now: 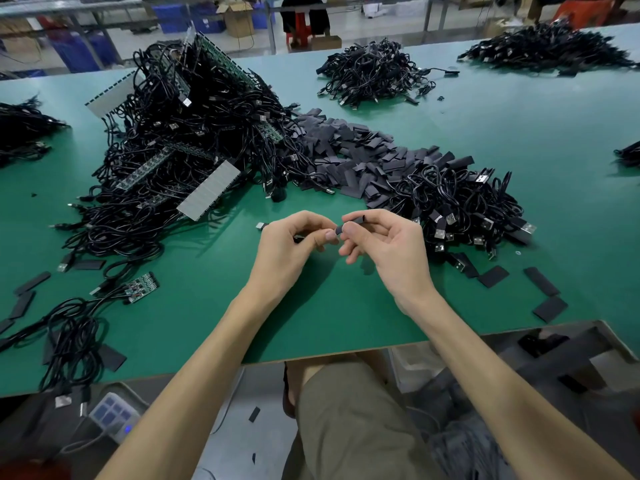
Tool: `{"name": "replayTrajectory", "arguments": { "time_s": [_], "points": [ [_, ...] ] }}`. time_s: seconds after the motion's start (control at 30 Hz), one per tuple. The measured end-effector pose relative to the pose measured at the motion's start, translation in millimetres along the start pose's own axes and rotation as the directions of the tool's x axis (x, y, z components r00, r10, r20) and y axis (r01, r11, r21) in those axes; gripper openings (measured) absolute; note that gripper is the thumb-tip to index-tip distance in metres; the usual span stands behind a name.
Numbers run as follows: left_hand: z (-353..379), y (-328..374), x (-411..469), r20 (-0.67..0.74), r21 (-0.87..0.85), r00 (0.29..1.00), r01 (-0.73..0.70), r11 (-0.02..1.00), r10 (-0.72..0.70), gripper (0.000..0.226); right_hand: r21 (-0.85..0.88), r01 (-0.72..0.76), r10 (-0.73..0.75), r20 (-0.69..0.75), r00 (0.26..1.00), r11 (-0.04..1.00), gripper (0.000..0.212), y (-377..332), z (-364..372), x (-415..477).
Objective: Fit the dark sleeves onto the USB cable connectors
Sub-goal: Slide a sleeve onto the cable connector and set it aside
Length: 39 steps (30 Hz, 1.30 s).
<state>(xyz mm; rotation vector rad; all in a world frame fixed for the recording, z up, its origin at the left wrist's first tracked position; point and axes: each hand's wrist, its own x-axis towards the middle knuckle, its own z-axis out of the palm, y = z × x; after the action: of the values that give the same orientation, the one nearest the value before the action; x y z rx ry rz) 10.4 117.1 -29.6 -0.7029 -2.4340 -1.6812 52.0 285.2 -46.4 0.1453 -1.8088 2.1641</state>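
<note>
Over the green table [311, 323] my left hand [294, 244] grips a black USB cable; its metal plug [260, 226] pokes out past the left side of the hand. My right hand [384, 244] pinches a dark sleeve [349, 225] between thumb and fingers. The sleeve's near end meets my left thumb and forefinger, and what lies inside it is hidden. A heap of loose dark sleeves [349, 150] lies behind the hands.
A tall tangle of black cables with green circuit boards [180, 140] fills the left. A cable pile with metal plugs [467, 206] sits right of my hands. More cable piles [370, 71] lie farther back. Stray sleeves [540, 280] dot the right front edge.
</note>
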Motion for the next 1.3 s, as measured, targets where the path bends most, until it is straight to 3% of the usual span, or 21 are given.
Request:
{"name": "replayTrajectory", "arguments": {
  "time_s": [0.4,0.7,1.0,1.1,1.17,1.3],
  "points": [
    [0,-7,0,0.003,0.020,1.000,0.027,0.999,-0.027,0.029,0.005,-0.034,0.034,0.001,0.999,0.999,0.004,1,2,0],
    [2,-6,-2,0.016,0.080,0.999,-0.037,0.996,0.036,0.022,-0.014,-0.039,0.039,-0.043,0.998,0.999,0.005,-2,1,-2],
    [7,-8,-3,-0.097,0.349,0.973,-0.163,0.923,0.208,0.008,-0.076,-0.088,0.086,-0.022,0.996,0.993,0.012,2,-1,0],
    [6,-11,-1,-0.115,0.360,0.967,-0.172,0.917,0.226,0.010,-0.174,-0.119,0.118,-0.017,0.993,0.978,0.017,3,1,0],
    [6,-13,-1,-0.101,0.380,0.965,-0.187,0.906,0.242,0.009,-0.337,-0.085,0.075,-0.043,0.996,0.938,0.018,3,3,-2],
    [5,-15,0,-0.104,0.374,0.967,-0.178,0.910,0.232,0.008,-0.741,0.127,-0.153,0.033,0.988,0.659,0.012,-2,9,-8]
  ]
}}
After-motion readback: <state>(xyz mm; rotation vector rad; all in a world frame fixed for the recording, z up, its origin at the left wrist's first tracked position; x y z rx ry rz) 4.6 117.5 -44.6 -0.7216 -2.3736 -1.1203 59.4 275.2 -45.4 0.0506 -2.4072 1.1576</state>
